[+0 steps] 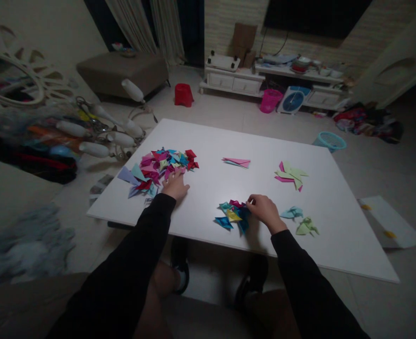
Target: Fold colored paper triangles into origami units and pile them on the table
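Note:
My left hand (pixel 174 183) rests at the near edge of a big heap of folded paper pieces (pixel 158 168) in pink, red, teal and purple; its fingers reach into the pieces and whether they grip one is hidden. My right hand (pixel 264 210) is curled, fingertips pinching the edge of a small cluster of teal, yellow and magenta folded pieces (pixel 233 216). Both lie on the white table (pixel 208 188).
Also on the table: pink folded triangles (pixel 236 162), a green and pink pile (pixel 290 175), a teal folded figure (pixel 292 213), a green folded figure (pixel 307 228). Left stands a white ornate lamp (pixel 102 132). On the floor are a red stool (pixel 183 95), pink basket (pixel 270 100), teal basket (pixel 330 140).

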`<state>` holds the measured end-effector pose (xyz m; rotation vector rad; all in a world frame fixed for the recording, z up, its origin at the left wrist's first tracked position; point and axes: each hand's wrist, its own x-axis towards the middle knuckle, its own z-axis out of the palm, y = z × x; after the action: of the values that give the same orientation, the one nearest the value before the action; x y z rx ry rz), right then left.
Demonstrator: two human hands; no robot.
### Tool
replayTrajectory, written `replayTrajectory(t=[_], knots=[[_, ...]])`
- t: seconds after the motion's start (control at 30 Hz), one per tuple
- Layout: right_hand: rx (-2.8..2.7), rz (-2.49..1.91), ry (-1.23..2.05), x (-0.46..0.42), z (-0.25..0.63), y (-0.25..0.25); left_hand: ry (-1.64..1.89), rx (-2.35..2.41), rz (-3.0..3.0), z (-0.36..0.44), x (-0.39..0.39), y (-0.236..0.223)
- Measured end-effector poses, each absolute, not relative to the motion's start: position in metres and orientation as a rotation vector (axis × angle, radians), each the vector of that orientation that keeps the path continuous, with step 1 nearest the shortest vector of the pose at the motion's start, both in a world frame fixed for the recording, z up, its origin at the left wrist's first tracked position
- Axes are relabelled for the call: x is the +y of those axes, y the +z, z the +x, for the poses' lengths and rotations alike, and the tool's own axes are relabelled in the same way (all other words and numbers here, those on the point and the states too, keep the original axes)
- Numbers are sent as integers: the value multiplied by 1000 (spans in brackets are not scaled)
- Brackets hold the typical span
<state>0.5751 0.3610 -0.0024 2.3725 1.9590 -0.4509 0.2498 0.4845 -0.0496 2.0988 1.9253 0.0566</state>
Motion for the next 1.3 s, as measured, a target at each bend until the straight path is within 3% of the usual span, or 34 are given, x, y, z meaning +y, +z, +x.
replayTrajectory(t=[0.83,1.3], knots=[[2034,2458,-460,343,595,10,40,1896,2217,254,482,-52],[2511,2599,-296,349,584,6,136,975,2794,375,375,-3]])
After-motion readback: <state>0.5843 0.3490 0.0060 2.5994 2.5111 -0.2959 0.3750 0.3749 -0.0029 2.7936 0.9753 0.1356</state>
